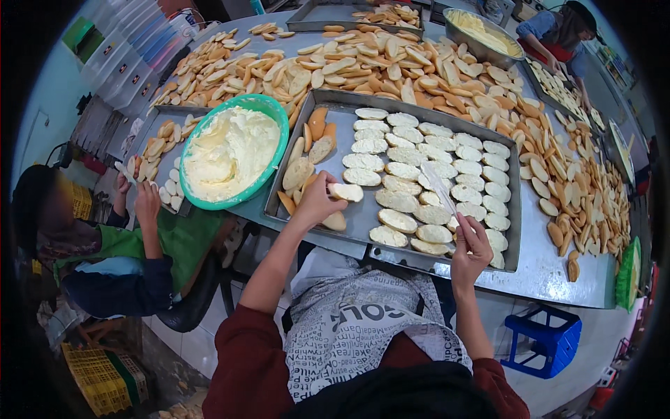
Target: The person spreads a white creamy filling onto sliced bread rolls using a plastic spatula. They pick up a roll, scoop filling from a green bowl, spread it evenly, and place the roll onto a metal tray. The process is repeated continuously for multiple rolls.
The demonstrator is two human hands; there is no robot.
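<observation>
Between the fingers of my left hand [317, 204] is a bread slice [346, 192] with a pale top, held over the left part of a metal baking tray [447, 117]. My right hand [472, 244] grips a spatula [438, 185] with a long pale blade, which slants over the tray's coated slices. Rows of oval bread slices [403, 171] spread with pale cream fill the middle and right of the tray. Several bare bread slices [299, 172] lie piled along its left side, next to my left hand. Left of the tray, a green basin [278, 115] holds pale cream [230, 150].
A large heap of bread slices [391, 63] covers the table behind the tray and down its right side. A metal bowl of cream [483, 35] stands at the back. Co-workers sit at the left [112, 258] and far right [558, 42]. A blue stool [543, 340] stands below the table.
</observation>
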